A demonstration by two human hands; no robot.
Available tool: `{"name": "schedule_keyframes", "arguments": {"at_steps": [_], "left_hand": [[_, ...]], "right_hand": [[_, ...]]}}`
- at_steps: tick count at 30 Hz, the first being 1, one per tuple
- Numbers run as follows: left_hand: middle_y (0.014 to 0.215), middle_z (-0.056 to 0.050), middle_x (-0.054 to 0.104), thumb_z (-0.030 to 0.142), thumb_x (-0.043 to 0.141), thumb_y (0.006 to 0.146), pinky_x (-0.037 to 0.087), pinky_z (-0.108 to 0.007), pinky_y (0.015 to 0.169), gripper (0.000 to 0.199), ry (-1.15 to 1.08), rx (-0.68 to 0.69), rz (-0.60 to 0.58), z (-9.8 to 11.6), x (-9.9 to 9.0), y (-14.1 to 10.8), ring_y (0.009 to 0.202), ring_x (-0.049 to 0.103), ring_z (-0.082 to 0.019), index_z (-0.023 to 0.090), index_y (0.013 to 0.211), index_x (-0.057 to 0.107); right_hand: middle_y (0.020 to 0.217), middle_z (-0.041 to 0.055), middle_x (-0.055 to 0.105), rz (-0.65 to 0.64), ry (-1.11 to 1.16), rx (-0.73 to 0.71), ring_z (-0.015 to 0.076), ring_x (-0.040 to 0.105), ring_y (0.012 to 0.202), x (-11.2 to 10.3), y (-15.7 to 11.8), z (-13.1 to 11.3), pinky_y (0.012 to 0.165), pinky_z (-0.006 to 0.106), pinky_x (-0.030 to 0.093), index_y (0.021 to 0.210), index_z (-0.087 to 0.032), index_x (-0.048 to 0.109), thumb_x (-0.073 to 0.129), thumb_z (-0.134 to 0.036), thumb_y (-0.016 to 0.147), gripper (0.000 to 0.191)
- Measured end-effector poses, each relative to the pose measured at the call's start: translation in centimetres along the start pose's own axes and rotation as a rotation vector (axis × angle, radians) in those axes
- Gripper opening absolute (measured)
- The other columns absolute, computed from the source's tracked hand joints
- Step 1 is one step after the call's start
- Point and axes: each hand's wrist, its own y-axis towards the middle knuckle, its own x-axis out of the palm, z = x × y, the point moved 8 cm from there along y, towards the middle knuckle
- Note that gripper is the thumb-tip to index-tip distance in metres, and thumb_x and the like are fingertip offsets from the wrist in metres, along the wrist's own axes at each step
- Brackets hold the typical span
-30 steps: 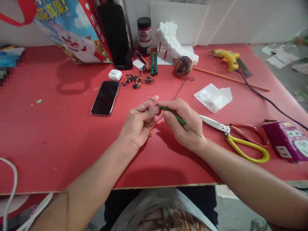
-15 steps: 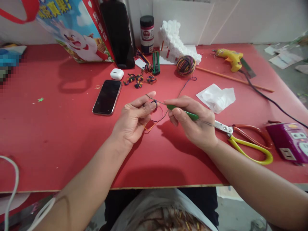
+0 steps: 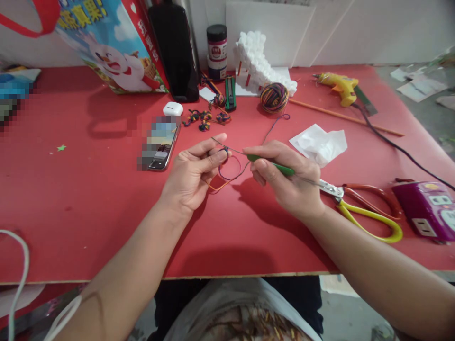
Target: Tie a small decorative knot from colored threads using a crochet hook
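My left hand [image 3: 194, 173] pinches a small dark piece of crocheted yarn [image 3: 224, 154] between thumb and fingers. A loop of purple and orange yarn [image 3: 231, 180] hangs below it. My right hand [image 3: 287, 175] is wrapped round the green handle of a crochet hook [image 3: 273, 166]; its thin metal shaft runs left to the yarn at my left fingertips. How the hook's tip sits in the stitches is too small to tell. From the work, a strand leads back to a multicoloured yarn ball [image 3: 274, 98]. Several small crocheted pieces [image 3: 204, 116] lie beyond my left hand.
On the red table [image 3: 227, 246] lie a phone [image 3: 165, 142], white earbud case [image 3: 173, 109], crumpled paper [image 3: 322, 144], pliers [image 3: 373, 222], purple power block [image 3: 426, 208] and yellow glue gun [image 3: 339, 85] with a black cord. A jar [image 3: 216, 52] and white bumpy model [image 3: 258, 61] stand behind.
My left hand has shifted slightly left with the yarn piece, and the loop below it looks wider. The phone's screen has lit up. My right hand has barely moved.
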Motion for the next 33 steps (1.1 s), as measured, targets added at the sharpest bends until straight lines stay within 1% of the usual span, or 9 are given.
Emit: {"name": "schedule_keyframes", "arguments": {"at_steps": [3,7,12,16,20,23,27,31,33], "left_hand": [[0.069,-0.001,0.074,-0.004,0.088,0.073,0.045,-0.010,0.051,0.023,0.043,-0.002,-0.018,0.4,0.0,0.0,0.061,0.065,-0.005,0.014,0.088,0.088],[0.067,-0.002,0.073,-0.004,0.087,0.073,0.042,-0.009,0.047,0.023,0.098,-0.064,-0.077,0.7,0.0,0.1,0.063,0.068,-0.006,0.013,0.087,0.088],[0.066,-0.002,0.075,-0.002,0.090,0.070,0.054,-0.011,0.054,0.027,0.133,-0.138,-0.164,0.8,-0.2,0.1,0.056,0.066,-0.006,0.012,0.093,0.088],[0.067,-0.004,0.075,-0.001,0.091,0.069,0.052,-0.011,0.053,0.030,0.154,-0.206,-0.232,0.6,-0.1,-0.1,0.055,0.065,-0.006,0.012,0.096,0.089],[0.069,-0.006,0.076,-0.003,0.088,0.069,0.049,-0.011,0.051,0.028,0.185,-0.211,-0.229,0.4,0.2,-0.4,0.057,0.066,-0.007,0.011,0.094,0.089],[0.067,-0.005,0.075,-0.001,0.090,0.069,0.044,-0.012,0.047,0.027,0.175,-0.178,-0.231,0.0,0.7,-0.5,0.055,0.064,-0.007,0.014,0.090,0.089],[0.072,-0.002,0.076,-0.001,0.093,0.066,0.057,-0.014,0.062,0.029,0.110,-0.117,-0.199,-0.5,1.3,-0.6,0.065,0.071,-0.008,0.015,0.089,0.089],[0.075,0.002,0.073,-0.001,0.093,0.065,0.058,-0.014,0.068,0.033,0.081,-0.037,-0.135,-0.6,1.4,-0.7,0.065,0.069,-0.005,0.017,0.092,0.089],[0.071,0.003,0.070,-0.001,0.094,0.063,0.058,-0.014,0.068,0.033,0.065,-0.042,-0.137,-0.9,1.6,-0.8,0.064,0.066,-0.005,0.017,0.090,0.089]], "right_hand": [[0.092,0.0052,0.076,-0.013,0.006,0.001,0.0157,0.066,0.071,0.0,0.2,-0.1,0.072,0.035,0.056,0.120,-0.023,0.082,0.068,-0.035,0.105,0.023],[0.083,0.0035,0.072,-0.030,0.035,-0.006,0.0152,0.064,0.068,-0.4,0.5,-0.4,0.068,0.034,0.054,0.116,-0.023,0.083,0.072,-0.034,0.103,0.021],[0.079,0.0026,0.070,-0.076,0.134,0.033,0.0130,0.060,0.062,-0.9,0.9,-0.5,0.061,0.032,0.051,0.111,-0.023,0.086,0.075,-0.033,0.101,0.017],[0.075,0.0019,0.068,-0.125,0.279,0.162,0.0110,0.053,0.054,-1.1,1.2,0.3,0.051,0.029,0.045,0.105,-0.022,0.087,0.078,-0.037,0.099,0.019],[0.068,0.0006,0.065,-0.140,0.453,0.338,0.0093,0.047,0.049,-0.8,1.2,1.5,0.044,0.026,0.038,0.099,-0.019,0.087,0.086,-0.045,0.091,0.027],[0.065,-0.0004,0.064,-0.119,0.580,0.404,0.0068,0.041,0.044,0.0,1.0,1.9,0.040,0.024,0.033,0.092,-0.019,0.086,0.089,-0.047,0.087,0.029],[0.068,-0.0019,0.064,-0.030,0.642,0.413,0.0055,0.041,0.044,0.8,0.9,2.1,0.042,0.024,0.038,0.094,-0.020,0.084,0.088,-0.044,0.089,0.025],[0.068,-0.0031,0.063,0.079,0.611,0.422,0.0068,0.044,0.046,0.7,0.5,2.7,0.045,0.026,0.043,0.099,-0.021,0.082,0.090,-0.048,0.086,0.031],[0.072,-0.0022,0.066,0.088,0.605,0.419,0.0071,0.047,0.048,0.8,0.2,2.9,0.047,0.026,0.044,0.100,-0.021,0.082,0.088,-0.047,0.088,0.029]]}}
